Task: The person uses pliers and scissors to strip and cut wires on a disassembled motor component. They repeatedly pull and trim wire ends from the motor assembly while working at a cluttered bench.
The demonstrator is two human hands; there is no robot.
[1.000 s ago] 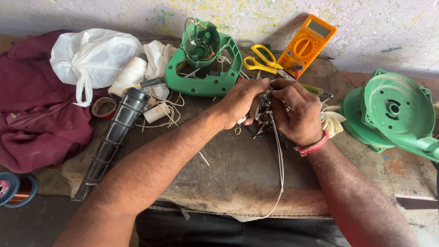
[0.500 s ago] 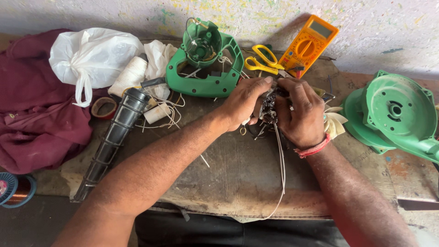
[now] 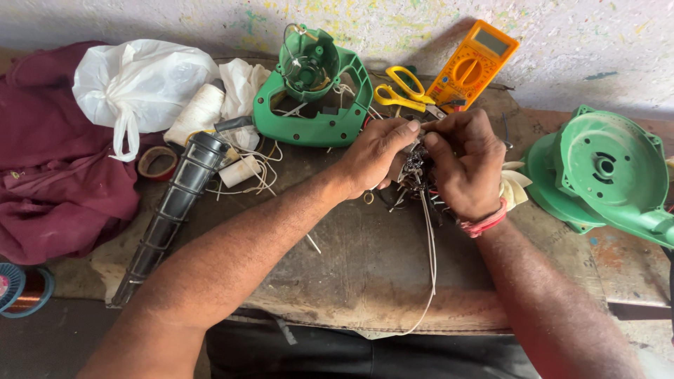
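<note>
One small wired part [image 3: 415, 168], seemingly metal, sits pinched between two hands.

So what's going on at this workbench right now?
A person is working with both hands on a small dark motor part at the middle of the bench. The left hand and right hand pinch it together from either side, and thin white wires hang from it towards the near edge. Around them lie a green tool housing, yellow scissors, an orange meter and a green fan cover.
</note>
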